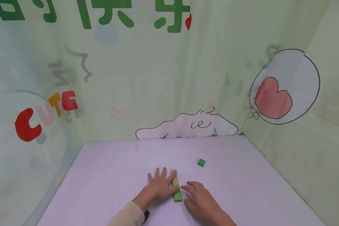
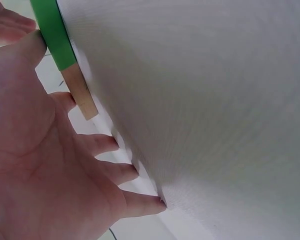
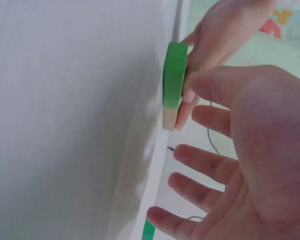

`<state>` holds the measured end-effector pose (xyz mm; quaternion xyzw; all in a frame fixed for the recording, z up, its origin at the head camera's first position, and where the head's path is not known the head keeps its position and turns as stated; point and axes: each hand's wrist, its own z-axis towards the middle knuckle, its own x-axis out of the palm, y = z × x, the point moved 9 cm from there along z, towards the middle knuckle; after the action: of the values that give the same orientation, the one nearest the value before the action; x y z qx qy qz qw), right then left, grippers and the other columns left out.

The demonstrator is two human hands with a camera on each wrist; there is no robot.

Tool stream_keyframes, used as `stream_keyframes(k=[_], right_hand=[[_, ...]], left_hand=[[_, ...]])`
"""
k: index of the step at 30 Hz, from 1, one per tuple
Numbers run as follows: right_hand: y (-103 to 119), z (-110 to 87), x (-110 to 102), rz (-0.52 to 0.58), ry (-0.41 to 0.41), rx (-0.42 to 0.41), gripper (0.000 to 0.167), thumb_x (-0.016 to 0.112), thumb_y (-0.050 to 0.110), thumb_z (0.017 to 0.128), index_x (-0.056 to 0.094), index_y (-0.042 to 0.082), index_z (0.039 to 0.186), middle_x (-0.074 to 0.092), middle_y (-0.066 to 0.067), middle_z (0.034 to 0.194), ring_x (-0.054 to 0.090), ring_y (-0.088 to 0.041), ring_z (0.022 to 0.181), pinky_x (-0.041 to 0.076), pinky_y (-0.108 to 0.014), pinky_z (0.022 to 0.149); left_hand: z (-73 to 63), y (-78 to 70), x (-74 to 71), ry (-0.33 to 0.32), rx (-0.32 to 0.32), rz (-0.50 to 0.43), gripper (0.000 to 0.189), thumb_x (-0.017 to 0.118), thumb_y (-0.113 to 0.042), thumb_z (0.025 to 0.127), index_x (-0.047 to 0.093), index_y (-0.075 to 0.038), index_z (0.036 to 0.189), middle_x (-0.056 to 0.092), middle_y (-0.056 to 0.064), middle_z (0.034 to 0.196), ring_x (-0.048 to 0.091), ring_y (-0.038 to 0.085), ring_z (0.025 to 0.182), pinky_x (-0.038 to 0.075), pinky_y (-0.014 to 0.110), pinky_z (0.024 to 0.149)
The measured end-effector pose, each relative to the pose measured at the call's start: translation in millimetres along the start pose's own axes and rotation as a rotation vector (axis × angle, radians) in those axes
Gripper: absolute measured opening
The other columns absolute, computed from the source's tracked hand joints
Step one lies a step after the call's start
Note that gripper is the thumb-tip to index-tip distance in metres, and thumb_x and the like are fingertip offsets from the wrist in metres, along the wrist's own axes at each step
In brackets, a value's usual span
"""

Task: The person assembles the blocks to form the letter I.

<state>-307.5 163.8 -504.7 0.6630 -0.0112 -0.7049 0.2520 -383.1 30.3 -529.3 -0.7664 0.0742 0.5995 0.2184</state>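
My right hand is hovering nearest me, fingers spread and relaxed, gripping nothing; index fingertip is just reaching the green end of the stick. Right wrist view is showing a fingertip touching the stick's edge, the rest of the fingers splayed clear.

Left hand is lying flat on the table, fingers straight and fanned, thumb side pressing against the stick's left edge. No curl, no pinch, so it's only bracing.

The stick is lying flat mid-table between both hands, wood end pointing away from me, green end toward me.

Risks as I'm judging them:
- Only side contact, no real grip. If I'm pushing unevenly, the stick is likely sliding or pivoting out from between the hands.
- It's thin and flat on the cloth, so fingertips may be slipping over it instead of getting under.

Farther out, the small green cube is sitting well apart on the right; a wide sweep could be knocking it.
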Motion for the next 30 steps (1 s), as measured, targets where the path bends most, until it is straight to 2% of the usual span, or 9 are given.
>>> stream_keyframes(k=[6, 13, 25, 30], right_hand=[[-12.8, 4.8, -8.8, -0.088, -0.097, 0.062, 0.047, 0.077, 0.029, 0.091, 0.064, 0.02, 0.136, 0.059, -0.01, 0.143, 0.051, -0.036, 0.136, 0.047, -0.062, 0.105], [-22.5, 11.6, -10.9, -0.151, -0.118, 0.123, 0.051, 0.079, 0.031, 0.09, 0.063, 0.02, 0.137, 0.056, -0.011, 0.146, 0.048, -0.04, 0.14, 0.042, -0.065, 0.109], [-30.3, 18.1, -19.1, -0.181, -0.199, 0.127, 0.052, 0.081, 0.028, 0.088, 0.065, 0.016, 0.136, 0.055, -0.016, 0.146, 0.048, -0.042, 0.138, 0.043, -0.065, 0.107], [-33.8, 20.6, -20.2, -0.195, -0.204, 0.15, 0.053, 0.081, 0.028, 0.088, 0.065, 0.016, 0.137, 0.054, -0.016, 0.147, 0.047, -0.042, 0.139, 0.043, -0.066, 0.107]], left_hand=[[1.8, 0.9, 1.2, -0.003, -0.005, 0.005, 0.076, 0.043, -0.076, 0.097, 0.032, -0.038, 0.162, 0.03, 0.017, 0.169, 0.021, 0.049, 0.156, 0.019, 0.077, 0.116], [0.3, 0.3, -1.5, -0.006, -0.007, 0.019, 0.076, 0.043, -0.076, 0.097, 0.033, -0.038, 0.162, 0.031, 0.018, 0.168, 0.023, 0.049, 0.155, 0.02, 0.077, 0.116], [-0.1, 0.6, -1.5, -0.01, -0.007, 0.014, 0.076, 0.043, -0.076, 0.096, 0.033, -0.038, 0.162, 0.032, 0.017, 0.168, 0.024, 0.048, 0.155, 0.02, 0.077, 0.116], [1.6, 2.5, 1.2, -0.006, -0.009, 0.003, 0.076, 0.042, -0.077, 0.096, 0.033, -0.038, 0.162, 0.031, 0.017, 0.168, 0.022, 0.048, 0.156, 0.019, 0.077, 0.116]])
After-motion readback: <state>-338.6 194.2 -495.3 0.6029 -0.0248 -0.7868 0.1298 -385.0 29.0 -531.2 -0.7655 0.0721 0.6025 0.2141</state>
